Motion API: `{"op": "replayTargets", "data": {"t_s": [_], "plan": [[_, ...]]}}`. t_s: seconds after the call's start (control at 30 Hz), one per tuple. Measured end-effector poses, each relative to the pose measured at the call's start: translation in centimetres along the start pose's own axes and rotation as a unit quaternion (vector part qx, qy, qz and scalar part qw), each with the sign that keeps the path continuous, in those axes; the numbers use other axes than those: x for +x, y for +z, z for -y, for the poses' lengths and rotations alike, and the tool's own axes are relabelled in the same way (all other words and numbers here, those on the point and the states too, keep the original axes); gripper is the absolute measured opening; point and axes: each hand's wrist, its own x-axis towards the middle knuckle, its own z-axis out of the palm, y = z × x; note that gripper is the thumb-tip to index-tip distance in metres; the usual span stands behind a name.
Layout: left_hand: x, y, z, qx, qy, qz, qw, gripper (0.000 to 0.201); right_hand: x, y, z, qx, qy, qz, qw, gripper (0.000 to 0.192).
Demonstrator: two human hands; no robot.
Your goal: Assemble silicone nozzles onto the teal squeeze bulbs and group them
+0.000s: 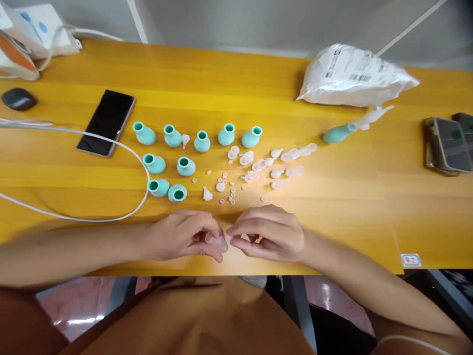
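Note:
Near the table's front edge, my left hand [188, 235] is closed around a small clear plastic piece [218, 242] with a rounded, flared shape. My right hand [268, 234] pinches a tiny whitish part [229, 237] at its fingertips, just beside the clear piece; whether the two touch I cannot tell. Just beyond my hands lie several small translucent rings [232, 194], a funnel-shaped white piece [207, 193] and several clear plastic pieces [252, 176]. To the left of these stand several open-necked teal bottles [185, 166].
A white cable [142, 167] loops beside the bottles, crossing a phone [106, 123]. At the back right lies a white plastic bag [354, 76], with a teal bottle carrying a clear nozzle [338, 133] before it. A dark mouse [19, 99] sits far left, a boxy device [449, 145] far right.

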Motion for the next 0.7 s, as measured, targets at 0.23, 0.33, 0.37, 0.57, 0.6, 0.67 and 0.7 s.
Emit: {"op": "replayTargets", "data": {"t_s": [0.23, 0.33, 0.37, 0.57, 0.6, 0.67, 0.7], "plan": [[0.28, -0.03, 0.13, 0.033, 0.014, -0.004, 0.999, 0.034, -0.02, 0.12, -0.15, 0.019, -0.007, 0.016, 1.0, 0.029], [0.42, -0.01, 0.17, 0.056, 0.033, -0.015, 0.998, 0.032, -0.11, 0.22, -0.29, 0.019, -0.012, 0.018, 1.0, 0.032], [0.5, 0.0, 0.16, 0.064, 0.038, -0.02, 0.997, 0.033, -0.15, 0.26, -0.32, 0.016, -0.013, 0.019, 1.0, 0.032], [0.99, 0.01, -0.1, 0.111, 0.05, -0.039, 0.992, 0.04, -0.26, 0.33, -0.43, -0.001, -0.031, 0.023, 0.999, 0.03], [1.02, 0.02, -0.13, 0.114, 0.05, -0.043, 0.991, 0.04, -0.21, 0.26, -0.42, -0.009, -0.033, 0.027, 0.999, 0.03], [1.0, 0.06, -0.15, 0.118, 0.049, -0.052, 0.99, 0.042, -0.05, 0.01, -0.36, -0.04, -0.04, 0.039, 0.998, 0.031], [0.97, 0.08, -0.15, 0.119, 0.047, -0.056, 0.99, 0.042, 0.06, -0.15, -0.31, -0.062, -0.044, 0.047, 0.996, 0.032]]}}
